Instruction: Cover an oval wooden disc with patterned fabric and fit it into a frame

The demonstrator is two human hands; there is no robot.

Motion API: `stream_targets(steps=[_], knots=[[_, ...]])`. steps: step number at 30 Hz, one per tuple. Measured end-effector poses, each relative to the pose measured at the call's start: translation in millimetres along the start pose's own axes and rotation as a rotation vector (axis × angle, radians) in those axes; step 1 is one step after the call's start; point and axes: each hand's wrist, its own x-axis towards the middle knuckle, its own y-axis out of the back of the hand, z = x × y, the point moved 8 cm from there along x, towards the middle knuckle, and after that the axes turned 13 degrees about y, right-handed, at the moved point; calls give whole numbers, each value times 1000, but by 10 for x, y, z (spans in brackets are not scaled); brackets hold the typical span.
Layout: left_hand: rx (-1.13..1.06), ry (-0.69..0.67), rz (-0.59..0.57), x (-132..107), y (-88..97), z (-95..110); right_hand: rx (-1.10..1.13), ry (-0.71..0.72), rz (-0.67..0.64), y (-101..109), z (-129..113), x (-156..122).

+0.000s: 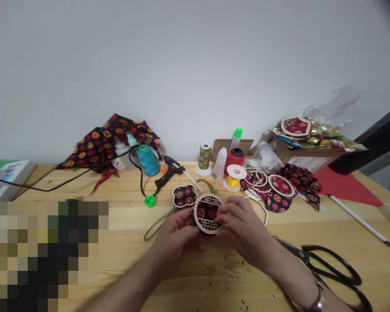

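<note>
Between my hands is a round wooden lattice frame (209,214) backed with dark patterned fabric. My left hand (181,227) grips its left and lower edge, fingers curled behind it. At its right edge, my right hand (238,221) pinches the rim, with fingertips over the fabric; the fingers hide part of that side. Just behind lies a flower-shaped wooden frame (184,196) with similar fabric, and a green cord loop (157,225) extends from near it toward the left. Black-handled scissors (315,258) lie beside my right forearm.
A black glue gun (170,173), teal thread cone (148,161), glue bottle (219,164) and yellow thread spool (234,180) stand or lie behind. Finished-looking fabric frames (281,185) are piled right, before a cardboard box (308,159). A white pencil (360,221) lies far right. Small dark scraps dot the front.
</note>
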Motion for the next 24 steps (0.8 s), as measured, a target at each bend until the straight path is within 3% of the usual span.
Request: stream_targets(steps=[14,18,21,24], knots=[[15,-17,-37,9,-2,-27,48,-21,-62,-46,40,-47],[5,-19,-28,3,0,-21,102,-51,13,55,59,-44],[17,-22,-29,-1,-1,-26,118,-195,211,193,202,-97],[42,-17,-53,-4,-16,-41,197,-476,341,180,460,-263]])
